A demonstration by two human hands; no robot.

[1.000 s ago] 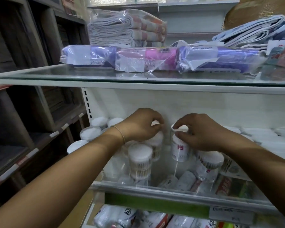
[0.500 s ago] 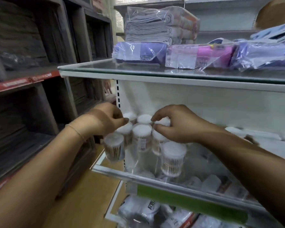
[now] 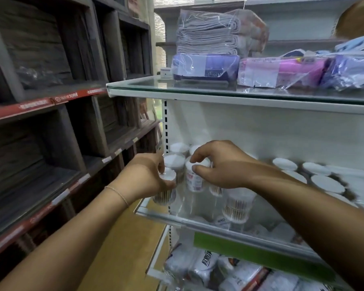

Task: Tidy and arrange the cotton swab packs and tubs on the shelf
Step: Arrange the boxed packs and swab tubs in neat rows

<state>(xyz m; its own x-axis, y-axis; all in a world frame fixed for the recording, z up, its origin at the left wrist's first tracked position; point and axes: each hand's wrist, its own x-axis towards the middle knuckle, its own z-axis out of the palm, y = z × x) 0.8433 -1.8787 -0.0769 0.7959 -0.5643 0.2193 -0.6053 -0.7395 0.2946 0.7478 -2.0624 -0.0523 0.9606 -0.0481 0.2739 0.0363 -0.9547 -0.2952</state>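
Since the earlier frame the view has been swung left: the dark shelving (image 3: 51,101) now fills the 9 o'clock half, and the glass shelf (image 3: 198,218) with its tubs has been pushed toward 4 o'clock. The left hand (image 3: 144,177), earlier held just short of the tubs, has been brought onto one; the right hand (image 3: 223,166) has stayed on its tub

The upper shelf (image 3: 240,95) is seen at 1 o'clock, loaded with wrapped packs (image 3: 206,66). Both forearms are reached up from 6 o'clock, palms down, wrists almost level. A thin bracelet (image 3: 118,193) is worn on the left wrist

The left fingers are closed around the front tub (image 3: 166,185) at the shelf's left end, thumb over its white lid. The labelled tub (image 3: 194,179), just to the 3 o'clock side, is pinched at its lid between right thumb and curled fingers. More tubs are stood behind at 12 o'clock, and one front tub (image 3: 237,206) below the right wrist at 5 o'clock. Bagged packs (image 3: 200,267) are blurred on the shelf beneath
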